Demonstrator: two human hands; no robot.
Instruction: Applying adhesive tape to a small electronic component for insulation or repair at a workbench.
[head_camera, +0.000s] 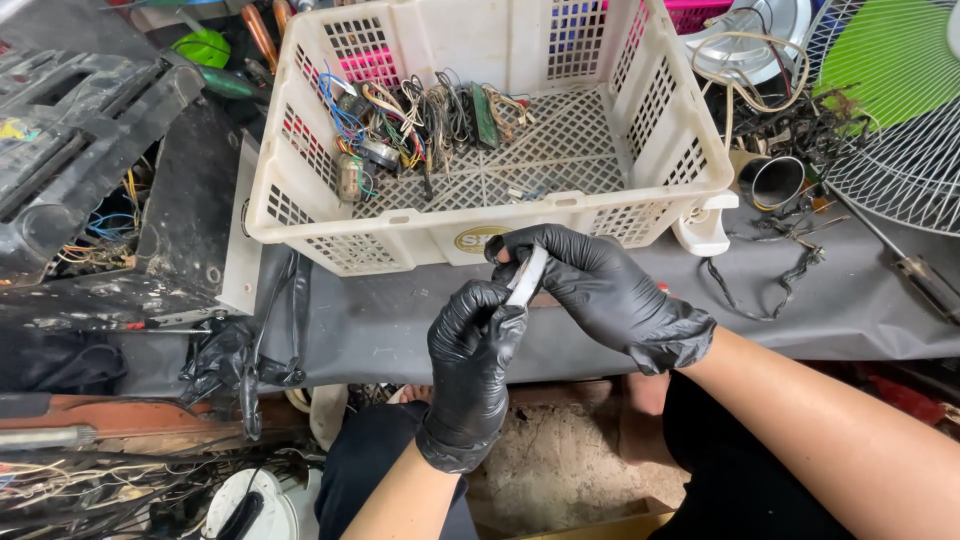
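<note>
Both my hands wear black gloves and meet in front of a white plastic crate (640, 110). My left hand (472, 350) and my right hand (598, 290) together grip a small flat white strip-like part (526, 277), held between thumbs and fingers. The part's lower end is hidden inside my left fist. The crate holds a tangle of coloured wires and small electronic parts (410, 120) in its left half.
A grey sheet (400, 325) covers the bench under the crate. A fan grille with green blades (890, 100) stands at the right, with black cables (780, 270) and a small black cup (772, 182) beside it. Dark machine parts (70, 130) and loose wires crowd the left.
</note>
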